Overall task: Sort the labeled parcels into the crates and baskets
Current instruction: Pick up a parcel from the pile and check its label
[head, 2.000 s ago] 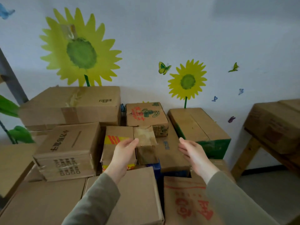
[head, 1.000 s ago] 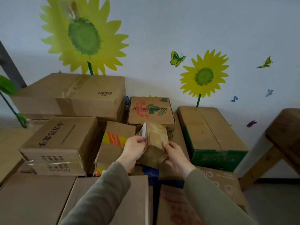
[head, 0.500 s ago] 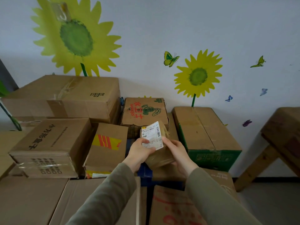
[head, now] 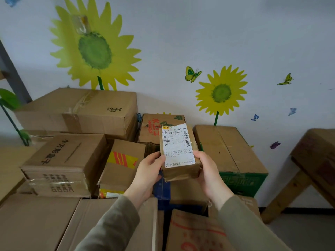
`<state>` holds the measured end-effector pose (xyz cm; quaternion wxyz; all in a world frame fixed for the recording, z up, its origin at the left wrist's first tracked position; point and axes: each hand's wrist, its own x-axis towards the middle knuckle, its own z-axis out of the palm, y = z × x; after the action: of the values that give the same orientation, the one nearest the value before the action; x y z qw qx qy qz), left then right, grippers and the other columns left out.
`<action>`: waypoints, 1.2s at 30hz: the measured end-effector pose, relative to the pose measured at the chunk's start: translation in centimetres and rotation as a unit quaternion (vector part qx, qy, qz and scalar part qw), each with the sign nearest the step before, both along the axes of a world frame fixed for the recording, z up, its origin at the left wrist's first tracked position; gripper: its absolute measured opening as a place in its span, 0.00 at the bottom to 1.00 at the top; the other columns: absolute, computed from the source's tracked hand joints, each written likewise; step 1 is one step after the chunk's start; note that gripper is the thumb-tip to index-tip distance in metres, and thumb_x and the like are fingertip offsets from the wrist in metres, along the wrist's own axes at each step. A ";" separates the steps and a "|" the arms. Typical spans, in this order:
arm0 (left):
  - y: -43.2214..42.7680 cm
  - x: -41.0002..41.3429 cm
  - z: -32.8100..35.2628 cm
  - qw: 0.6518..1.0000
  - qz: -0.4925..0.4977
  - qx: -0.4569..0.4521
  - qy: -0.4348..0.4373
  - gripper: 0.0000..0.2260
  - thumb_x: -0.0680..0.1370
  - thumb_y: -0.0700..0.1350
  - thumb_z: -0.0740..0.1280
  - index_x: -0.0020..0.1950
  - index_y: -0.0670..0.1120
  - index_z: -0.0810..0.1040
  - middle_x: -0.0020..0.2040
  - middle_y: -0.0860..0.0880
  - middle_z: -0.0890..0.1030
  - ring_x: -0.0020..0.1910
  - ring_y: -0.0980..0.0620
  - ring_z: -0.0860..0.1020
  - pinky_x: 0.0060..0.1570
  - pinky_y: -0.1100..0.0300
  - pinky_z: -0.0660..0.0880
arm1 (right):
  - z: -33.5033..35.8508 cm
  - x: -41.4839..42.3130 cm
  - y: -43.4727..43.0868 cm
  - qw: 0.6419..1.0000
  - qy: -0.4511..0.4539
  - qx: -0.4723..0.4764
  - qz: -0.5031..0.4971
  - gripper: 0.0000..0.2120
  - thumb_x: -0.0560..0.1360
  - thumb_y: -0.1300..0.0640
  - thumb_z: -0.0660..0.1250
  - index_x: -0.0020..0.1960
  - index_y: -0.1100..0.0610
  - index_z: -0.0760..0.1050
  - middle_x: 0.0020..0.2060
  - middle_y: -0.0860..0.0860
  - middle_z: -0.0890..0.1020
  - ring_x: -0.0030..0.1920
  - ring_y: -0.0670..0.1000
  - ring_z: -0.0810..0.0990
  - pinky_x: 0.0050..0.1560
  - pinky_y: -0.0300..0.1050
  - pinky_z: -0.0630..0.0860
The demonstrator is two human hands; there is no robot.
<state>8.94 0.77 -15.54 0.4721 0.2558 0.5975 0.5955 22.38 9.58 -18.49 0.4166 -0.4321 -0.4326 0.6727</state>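
small parcel (head: pixel 178 156) sits between left hand (head: pixel 147 175) and right hand (head: pixel 208 173), both gripping its sides.

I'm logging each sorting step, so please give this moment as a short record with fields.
Held item: small brown cardboard parcel, held upright
Label: white printed shipping label, facing the camera
Left hand: grips the parcel's left edge
Right hand: grips the parcel's right edge
Around: stacked brown cardboard boxes; yellow sunflower wall decals
Crates or baskets: none in view
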 end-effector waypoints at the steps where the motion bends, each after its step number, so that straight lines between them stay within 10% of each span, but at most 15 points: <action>1: -0.3 0.1 0.2 1.000 0.000 0.006 -0.002 0.16 0.80 0.45 0.62 0.68 0.46 0.70 0.48 0.53 0.81 0.49 0.55 0.79 0.50 0.56 0.78 | 0.2 0.0 -0.1 1.000 -0.001 0.004 0.002 0.14 0.75 0.51 0.64 0.57 0.57 0.77 0.50 0.56 0.83 0.52 0.55 0.81 0.48 0.49 0.77; 12: -2.0 0.6 1.1 0.999 0.015 0.029 0.018 0.08 0.80 0.45 0.63 0.58 0.49 0.75 0.46 0.53 0.82 0.45 0.57 0.80 0.38 0.62 0.78 | 1.3 0.4 -1.8 0.999 0.005 0.014 0.040 0.16 0.78 0.49 0.59 0.56 0.57 0.78 0.50 0.55 0.84 0.53 0.54 0.80 0.48 0.47 0.75; 27: -2.6 1.6 0.8 0.999 0.022 0.010 -0.021 0.06 0.81 0.50 0.60 0.52 0.53 0.76 0.47 0.50 0.84 0.49 0.50 0.81 0.55 0.48 0.78 | 1.6 1.1 -2.9 0.998 0.004 0.017 0.058 0.09 0.77 0.53 0.61 0.49 0.57 0.77 0.51 0.58 0.83 0.48 0.53 0.80 0.46 0.48 0.75; 36: -3.1 2.3 -0.6 0.998 -0.005 0.020 -0.055 0.20 0.79 0.61 0.58 0.70 0.60 0.67 0.57 0.55 0.82 0.57 0.51 0.79 0.58 0.45 0.76 | 1.6 1.6 -3.8 0.994 0.022 -0.010 0.107 0.15 0.79 0.50 0.57 0.54 0.58 0.78 0.49 0.55 0.84 0.49 0.52 0.80 0.48 0.46 0.75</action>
<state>11.26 -2.34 -16.17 0.5021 0.2346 0.5573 0.6183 23.95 5.75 -16.87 0.3475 -0.3722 -0.4603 0.7272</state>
